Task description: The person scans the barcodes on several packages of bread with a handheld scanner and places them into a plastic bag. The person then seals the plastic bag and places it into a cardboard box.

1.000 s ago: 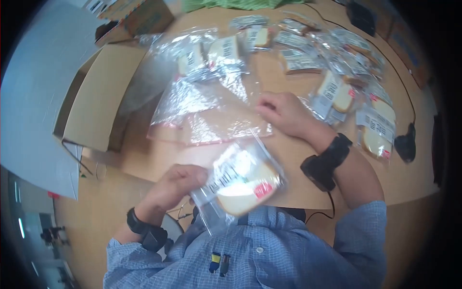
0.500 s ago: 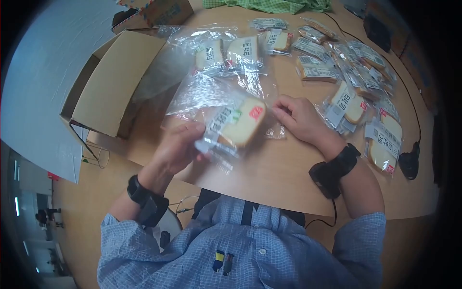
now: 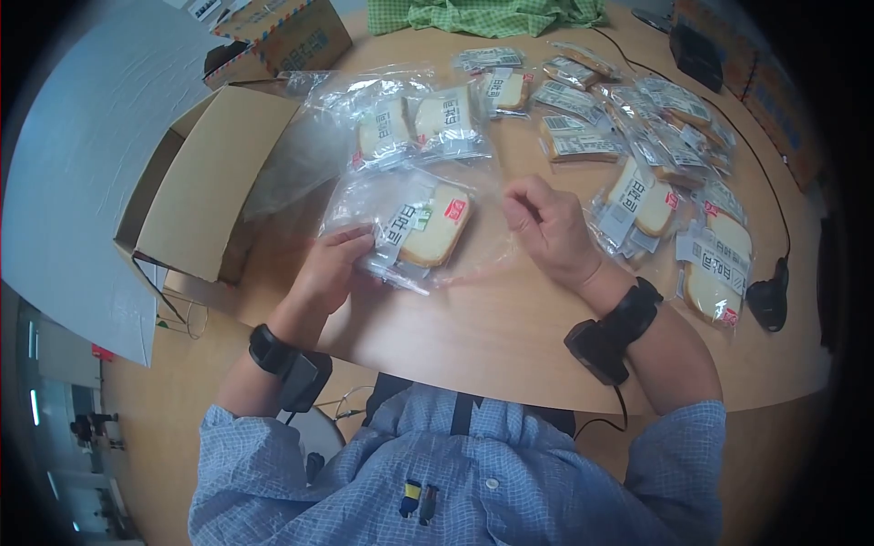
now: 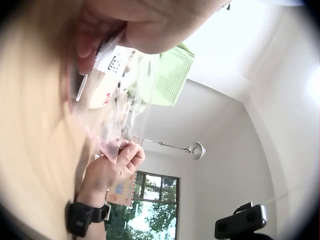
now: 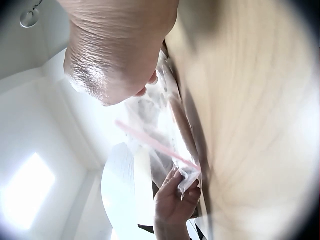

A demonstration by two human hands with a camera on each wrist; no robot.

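Note:
My left hand (image 3: 334, 267) pinches the lower left end of a clear packet with a slice of white bread (image 3: 440, 227) inside. In the head view the packet overlaps the mouth end of a large clear plastic bag (image 3: 487, 182), and the bag's film seems to lie over it. My right hand (image 3: 555, 227) has its fingers curled on the bag's pink-edged rim, held up off the table in the left wrist view. The raised pink rim (image 5: 157, 144) slants across the right wrist view. Two more bread packets (image 3: 381, 133) lie side by side within the far part of the bag.
Several packets of bread (image 3: 674, 127) are heaped at the back right, with others (image 3: 719, 264) near the right forearm. An open cardboard box (image 3: 214, 182) stands on the left. A black scanner-like device (image 3: 769, 296) with a cable lies at the right edge; green checked cloth (image 3: 482, 14) lies behind.
My left hand has carried the bread packet forward from near the body to the large bag's mouth. My right hand stays by the bag's right edge, now lifting the rim.

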